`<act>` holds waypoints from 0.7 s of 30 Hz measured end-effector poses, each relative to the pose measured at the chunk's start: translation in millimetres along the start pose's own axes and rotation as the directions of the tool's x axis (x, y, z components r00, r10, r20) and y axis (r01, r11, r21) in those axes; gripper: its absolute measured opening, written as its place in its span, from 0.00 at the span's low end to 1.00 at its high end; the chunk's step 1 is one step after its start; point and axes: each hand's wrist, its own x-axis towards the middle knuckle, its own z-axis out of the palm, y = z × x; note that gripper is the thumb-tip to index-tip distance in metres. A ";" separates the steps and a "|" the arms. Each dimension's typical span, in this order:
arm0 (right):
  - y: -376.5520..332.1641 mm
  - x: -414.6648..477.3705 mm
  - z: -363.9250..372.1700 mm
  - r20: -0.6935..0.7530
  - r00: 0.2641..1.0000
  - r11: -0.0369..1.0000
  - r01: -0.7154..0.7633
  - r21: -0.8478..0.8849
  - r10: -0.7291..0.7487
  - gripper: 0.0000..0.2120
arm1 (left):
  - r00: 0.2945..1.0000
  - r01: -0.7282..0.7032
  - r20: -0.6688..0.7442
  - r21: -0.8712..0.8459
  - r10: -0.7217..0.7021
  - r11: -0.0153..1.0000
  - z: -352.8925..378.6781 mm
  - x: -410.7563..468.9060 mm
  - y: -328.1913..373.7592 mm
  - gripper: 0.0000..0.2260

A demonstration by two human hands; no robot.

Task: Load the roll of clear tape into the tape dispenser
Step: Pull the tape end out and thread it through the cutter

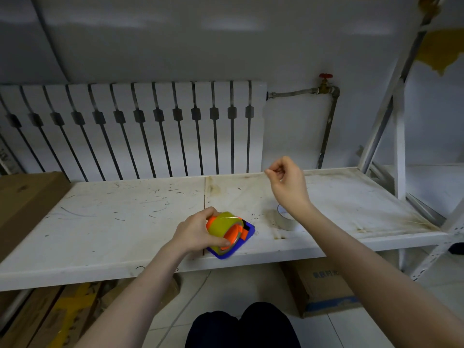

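Observation:
A blue tape dispenser [247,234] with an orange hub [234,236] lies near the front edge of the white shelf board. A yellowish clear tape roll [222,223] sits on the hub. My left hand [194,233] grips the roll and hub from the left. My right hand [288,183] is raised above the board to the right, thumb and fingers pinched together. A faint clear strip of tape [244,197] seems to stretch from the roll up to that pinch.
A second, colourless tape roll [285,222] lies on the scuffed white board [125,217], partly behind my right wrist. A radiator [130,129] stands behind it and a shelf upright [399,151] at the right. Cardboard boxes [324,287] sit on the floor below.

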 end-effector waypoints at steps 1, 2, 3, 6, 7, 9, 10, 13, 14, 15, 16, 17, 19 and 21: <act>7.7 3.8 0.0 -0.011 0.999 0.999 -0.044 0.006 0.044 0.04 | 1.000 -0.009 0.000 0.018 0.009 1.000 0.0 -0.3 1.3 0.35; 14.4 6.8 0.2 -0.016 0.996 0.996 -0.087 0.010 0.087 0.04 | 1.000 -0.016 0.000 0.038 0.016 0.999 0.1 -0.9 2.2 0.35; 21.7 9.6 0.3 -0.020 0.992 0.992 -0.127 0.007 0.127 0.04 | 1.000 -0.022 0.000 0.057 0.022 0.998 0.0 -1.2 2.0 0.35; 43.7 13.4 1.1 -0.024 0.965 0.965 -0.262 -0.007 0.262 0.06 | 0.999 -0.019 -0.034 0.085 0.022 0.996 -2.2 -3.3 -2.1 0.33; 52.8 13.1 2.1 -0.021 0.947 0.947 -0.322 -0.018 0.322 0.07 | 0.998 -0.013 -0.054 0.085 0.018 0.996 -3.4 -3.8 -4.7 0.32; 66.9 8.9 5.6 0.010 0.899 0.899 -0.437 -0.042 0.437 0.09 | 0.997 -0.008 -0.073 0.073 0.013 0.997 -6.0 -5.6 -10.0 0.30; 73.6 5.7 9.2 0.026 0.876 0.876 -0.480 -0.056 0.482 0.10 | 0.997 -0.005 -0.073 0.074 0.011 0.997 -7.4 -6.4 -12.7 0.29; 82.7 -3.7 21.4 0.035 0.842 0.839 -0.533 -0.106 0.539 0.07 | 0.998 0.033 -0.061 0.084 -0.028 0.996 -12.1 -7.3 -22.9 0.23; 82.1 -6.3 25.6 0.030 0.837 0.834 -0.541 -0.103 0.547 0.05 | 0.997 0.057 -0.055 0.074 -0.053 0.996 -13.7 -6.5 -27.0 0.23; 80.1 -8.8 29.0 0.031 0.834 0.833 -0.548 -0.082 0.552 0.03 | 0.996 0.082 -0.052 0.058 -0.079 0.995 -15.4 -5.5 -31.5 0.23; 78.4 -11.0 32.4 0.037 0.837 0.838 -0.544 -0.042 0.545 0.02 | 0.993 0.103 -0.058 0.036 -0.101 0.994 -16.9 -4.4 -34.9 0.23; 77.8 -12.5 35.2 0.046 0.836 0.837 -0.547 0.011 0.546 0.02 | 0.991 0.115 -0.070 0.005 -0.115 0.993 -18.0 -2.2 -38.4 0.23; 75.5 -14.8 38.2 0.090 0.820 0.813 -0.572 0.104 0.566 0.03 | 0.985 0.121 -0.113 -0.067 -0.128 0.990 -18.2 2.4 -41.0 0.24; 78.4 -15.7 39.2 0.139 0.787 0.772 -0.617 0.155 0.601 0.05 | 0.980 0.107 -0.158 -0.114 -0.124 0.988 -16.5 7.1 -40.3 0.26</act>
